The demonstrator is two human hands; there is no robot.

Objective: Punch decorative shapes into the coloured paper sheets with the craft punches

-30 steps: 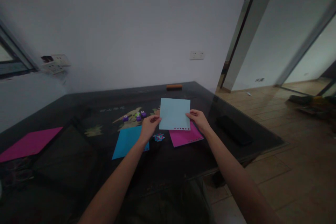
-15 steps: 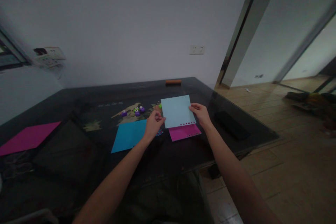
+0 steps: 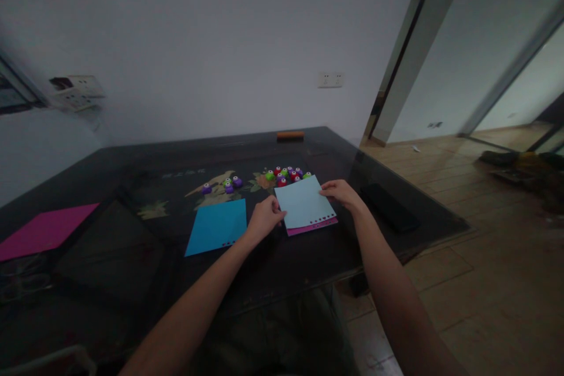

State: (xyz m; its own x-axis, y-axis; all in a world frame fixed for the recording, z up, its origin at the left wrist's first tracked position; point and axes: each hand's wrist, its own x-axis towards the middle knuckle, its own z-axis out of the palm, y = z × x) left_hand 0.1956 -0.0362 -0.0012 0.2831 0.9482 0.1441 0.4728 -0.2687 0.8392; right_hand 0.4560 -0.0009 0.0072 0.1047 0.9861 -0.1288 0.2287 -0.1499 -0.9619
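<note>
Pinching pale-blue square paper sheet (image 3: pixel 304 202) w/ L fingers (image 3: pixel 277 211) + R fingers (image 3: pixel 330 187), ctr-frame, over magenta paper sheet (image 3: pixel 299 230); best lower flat, aligning punched edges (image 3: pixel 323 219).

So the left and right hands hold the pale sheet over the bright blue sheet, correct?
Not the bright blue sheet: the head view shows the left hand and right hand holding the pale sheet over a pink sheet.
</note>
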